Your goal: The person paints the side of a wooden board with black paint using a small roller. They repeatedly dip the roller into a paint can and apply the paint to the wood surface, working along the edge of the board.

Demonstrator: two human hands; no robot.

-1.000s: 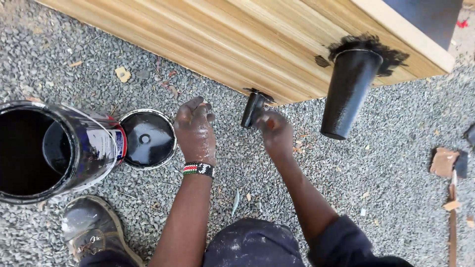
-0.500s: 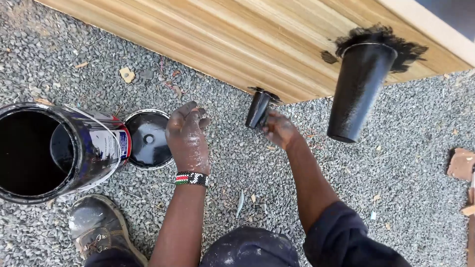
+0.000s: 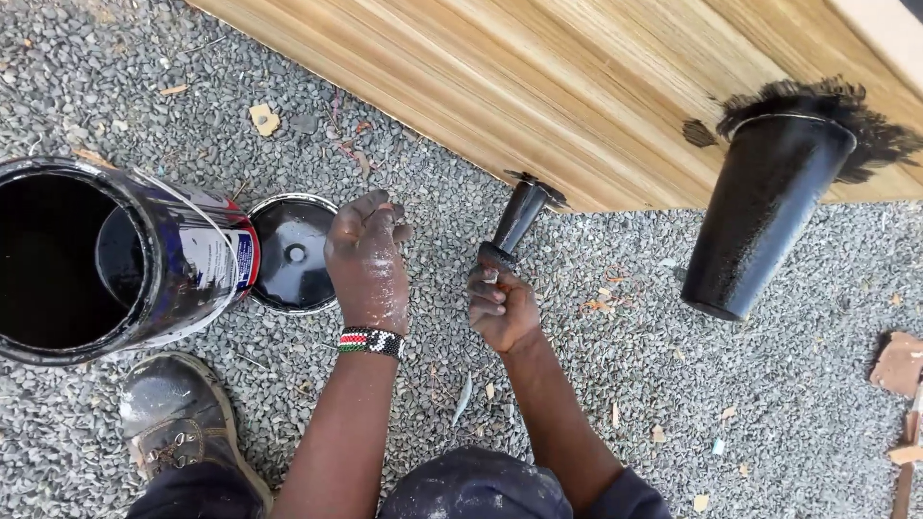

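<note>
Paintbrush [image 3: 517, 219] with a black handle sits in our right hand [image 3: 502, 306], whose fingers are curled tight around the lower end of the handle. Its bristle end presses against the bottom edge of the pale wooden panel [image 3: 596, 86], where the timber meets the gravel ground [image 3: 615, 384]; the bristles themselves are too small and dark for us to make out clearly. Our left hand [image 3: 367, 259] rests palm down on the gravel with its fingers spread, holding nothing, its fingertips just beside the round black paint-can lid [image 3: 291, 253] that lies flat on the stones. We wear a beaded wristband [image 3: 370, 341] on that wrist, and the back of the hand is smeared with pale dust or paint. Touching the lid on its left side is the open paint can [image 3: 106, 259], tipped toward us, its inside coated black. To the right, well apart from our hands, a black-painted tapered leg [image 3: 764, 216] juts from the panel, with black brush marks fanned around its base. Our worn boot [image 3: 178, 418] shows below the can.
</note>
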